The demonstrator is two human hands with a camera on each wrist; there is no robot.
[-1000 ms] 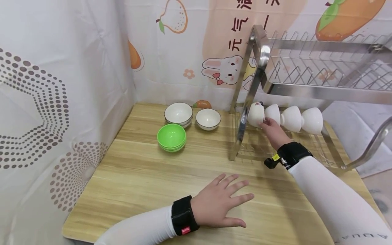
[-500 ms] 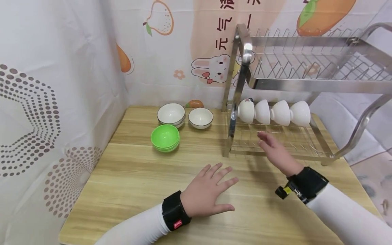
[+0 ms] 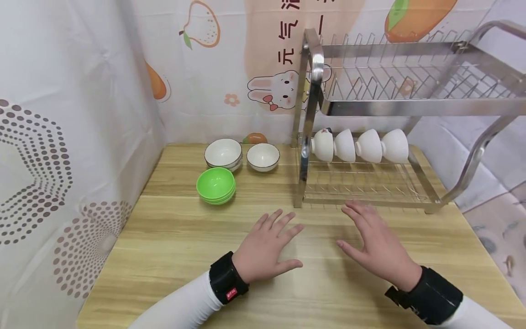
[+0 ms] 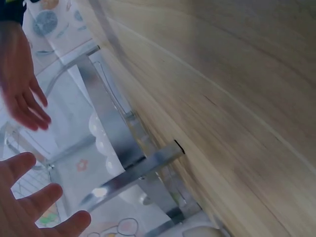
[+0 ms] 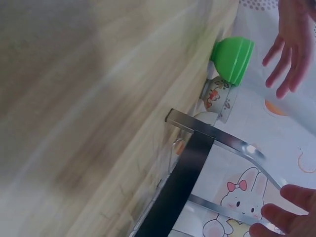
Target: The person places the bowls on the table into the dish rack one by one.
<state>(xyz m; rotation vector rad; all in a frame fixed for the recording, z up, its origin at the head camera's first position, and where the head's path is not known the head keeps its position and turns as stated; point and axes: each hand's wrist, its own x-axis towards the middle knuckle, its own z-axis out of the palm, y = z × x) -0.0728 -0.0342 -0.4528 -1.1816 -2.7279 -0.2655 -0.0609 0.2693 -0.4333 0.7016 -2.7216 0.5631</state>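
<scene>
Bowls (image 3: 369, 146) in the rack (image 3: 411, 108), beyond the right fingers (image 3: 356, 218)

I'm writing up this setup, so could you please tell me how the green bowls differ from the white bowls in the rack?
The green bowls are nested in a stack; the white bowls stand in a row in the rack. The green bowls face upward, while the white bowls are turned on edge. Both include several bowls.

White sleeves (image 3: 176, 301) run into black wrist straps (image 3: 439, 297); left strap (image 3: 222, 274) has a small red tag (image 3: 232, 293) with white lettering, right one a protruding black piece (image 3: 397, 297).
</scene>
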